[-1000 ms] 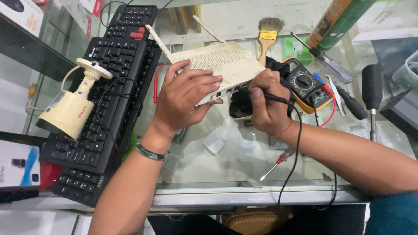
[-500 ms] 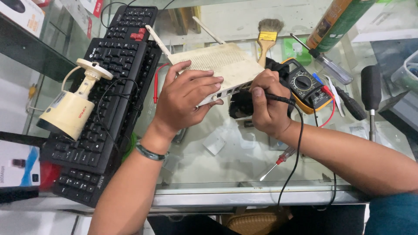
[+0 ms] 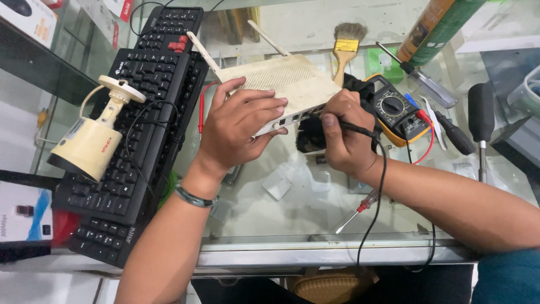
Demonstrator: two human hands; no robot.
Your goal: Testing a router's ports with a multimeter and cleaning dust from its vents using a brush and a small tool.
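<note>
**Two hands on one white router at a glass counter**

The left hand (image 3: 239, 126) grips one white router (image 3: 284, 84), fingers spread over its top and thumb under its near edge; the router sits tilted at the middle of the glass counter (image 3: 292, 214), its two antennas pointing far-left. The right hand (image 3: 343, 135) is closed round one black probe (image 3: 337, 121), whose tip meets the router's port side. One yellow multimeter (image 3: 396, 110) lies just right of that hand. One red probe (image 3: 357, 211) lies loose nearer the counter's edge. At left lie two black keyboards (image 3: 129, 135), with one cream camera (image 3: 93, 141) on top. One paintbrush (image 3: 344, 48) lies far, one green can (image 3: 436, 25) far-right, and one white box (image 3: 22, 219) with a blue patch near-left.
</note>
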